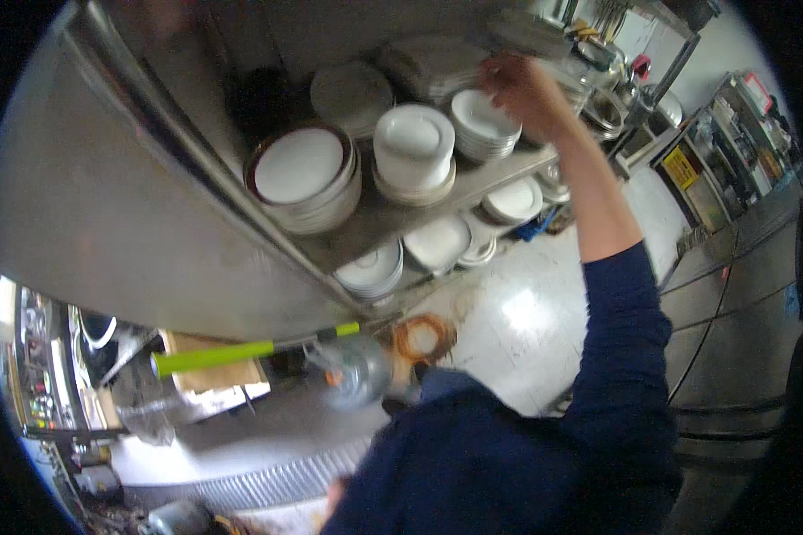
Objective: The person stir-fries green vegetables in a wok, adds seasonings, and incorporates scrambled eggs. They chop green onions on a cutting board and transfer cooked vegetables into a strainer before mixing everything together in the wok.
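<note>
My right hand is stretched out over the upper metal shelf. It is blurred, and I cannot tell whether its fingers touch or hold anything. Just below and left of it is a stack of white bowls. Beside that stand a stack of white plates and a wider stack with a brown-rimmed plate. Further back are darker stacked plates. Only a sliver of skin, apparently my left hand, shows at my left side, and most of it is hidden by my dark blue top.
On the lower shelf are white plates and a squarish white dish. A metal panel bounds the shelves on the left. A lime-green handle, a clear plastic container and a coiled orange hose or cord are below.
</note>
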`<state>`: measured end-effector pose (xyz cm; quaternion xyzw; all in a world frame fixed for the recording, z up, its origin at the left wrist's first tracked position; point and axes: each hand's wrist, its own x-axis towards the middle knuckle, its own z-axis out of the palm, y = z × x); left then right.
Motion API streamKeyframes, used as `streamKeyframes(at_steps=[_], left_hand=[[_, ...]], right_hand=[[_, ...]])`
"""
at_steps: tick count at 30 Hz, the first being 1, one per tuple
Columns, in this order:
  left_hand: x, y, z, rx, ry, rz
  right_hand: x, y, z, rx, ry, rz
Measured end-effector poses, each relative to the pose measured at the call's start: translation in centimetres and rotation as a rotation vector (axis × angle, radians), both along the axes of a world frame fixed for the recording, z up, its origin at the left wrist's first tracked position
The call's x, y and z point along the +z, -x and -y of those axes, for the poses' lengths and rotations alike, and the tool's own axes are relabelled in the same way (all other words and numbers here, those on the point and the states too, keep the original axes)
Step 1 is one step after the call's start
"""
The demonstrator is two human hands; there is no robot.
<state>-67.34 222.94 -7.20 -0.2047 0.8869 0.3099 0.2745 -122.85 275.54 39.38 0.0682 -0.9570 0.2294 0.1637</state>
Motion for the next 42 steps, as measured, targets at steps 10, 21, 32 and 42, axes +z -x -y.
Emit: streamKeyframes(at_steps=[10,21,32,42], left_hand=[[5.2,4.4,-7.0,0.794,-0.610,-0.304],[2.3,-15.7,-23.2,0.984,-0.090,0.036],[1.6,-16.4,-30.9,1.166,-0.052,-0.150],[5.1,-15.8,-30.4,1.580,-0.097,0.052]], right_hand=[[-19.8,-9.9,-5.3,0.454,0.567,1.106],[-51.1,-9.7,0.2,0.023,0.609,1.427],[-47.6,0.2,14.4,0.157,0.507,0.756],[-48.3,3.2,10.8,0.194,1.140,1.085]])
